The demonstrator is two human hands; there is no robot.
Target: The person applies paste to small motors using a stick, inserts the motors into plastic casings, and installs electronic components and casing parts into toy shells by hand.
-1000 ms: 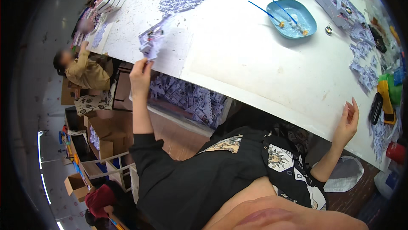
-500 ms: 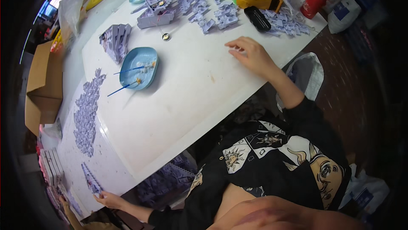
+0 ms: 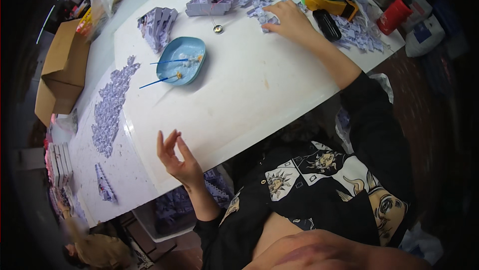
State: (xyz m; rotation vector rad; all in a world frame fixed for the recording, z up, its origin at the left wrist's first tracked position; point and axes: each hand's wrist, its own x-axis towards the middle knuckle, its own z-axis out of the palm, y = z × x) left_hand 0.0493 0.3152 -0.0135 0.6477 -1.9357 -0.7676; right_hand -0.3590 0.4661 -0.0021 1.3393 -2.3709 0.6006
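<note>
My left hand (image 3: 180,164) is raised over the near edge of the white table, fingers apart, with nothing in it. To its left lies a narrow, pointed lavender plastic part (image 3: 105,184) with a toothed edge. At the far side, my right hand (image 3: 294,24) reaches into loose lavender plastic pieces (image 3: 258,10). Its thumb and fingers curve round a small lavender plastic piece (image 3: 272,20) at the pile's edge; the palm hides part of the grip. A larger lavender assembly (image 3: 207,7) sits to the left, with a small round metal disc (image 3: 218,29) wired to it.
A blue dish (image 3: 172,78) holds two thin blue sticks and whitish paste. Nearby are another lavender assembly (image 3: 158,26), a long pile of small pieces (image 3: 111,115), a black tray (image 3: 327,25), a tape roll (image 3: 332,6), a red container (image 3: 394,16) and a cardboard box (image 3: 60,70). A co-worker (image 3: 100,250) is at lower left.
My left hand has let go of the pointed lavender part and come up and right. My right hand has moved farther out, onto the loose pieces. The view has shifted too.
</note>
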